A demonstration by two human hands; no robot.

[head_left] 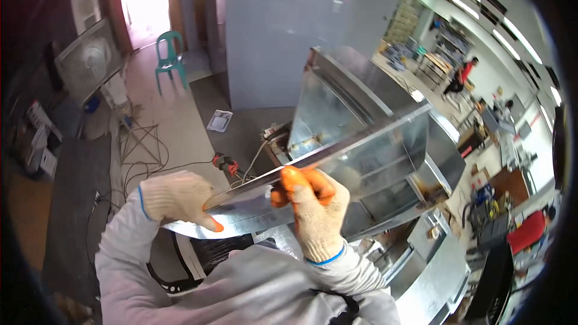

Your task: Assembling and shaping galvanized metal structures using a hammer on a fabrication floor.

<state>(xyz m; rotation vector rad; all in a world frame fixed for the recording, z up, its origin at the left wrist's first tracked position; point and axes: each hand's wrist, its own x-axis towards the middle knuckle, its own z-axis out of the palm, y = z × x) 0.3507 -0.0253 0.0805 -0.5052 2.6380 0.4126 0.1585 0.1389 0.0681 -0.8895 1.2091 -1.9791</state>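
Observation:
Both my hands wear cream knit gloves with orange-coated fingertips and blue cuffs. A long, shiny sheet-metal strip [253, 215] runs slantwise in front of me, from lower left toward upper right. My left hand [177, 197] grips its left end, thumb on the near face, other fingers largely hidden. Closed around its upper edge farther right is my right hand [318, 207], with thumb and fingertips pinched together. Behind and to the right stands an open metal cabinet shell [391, 144] with rusty corners. The strip overlaps it; whether they are joined I cannot tell.
A red-and-black power tool [226, 164] with a cable lies beyond the strip. Farther off are a green plastic chair [170, 60], a large grey panel [283, 36] and a fan [93, 57]. Metal pieces [430, 271] lie at right; people [463, 77] are in the background.

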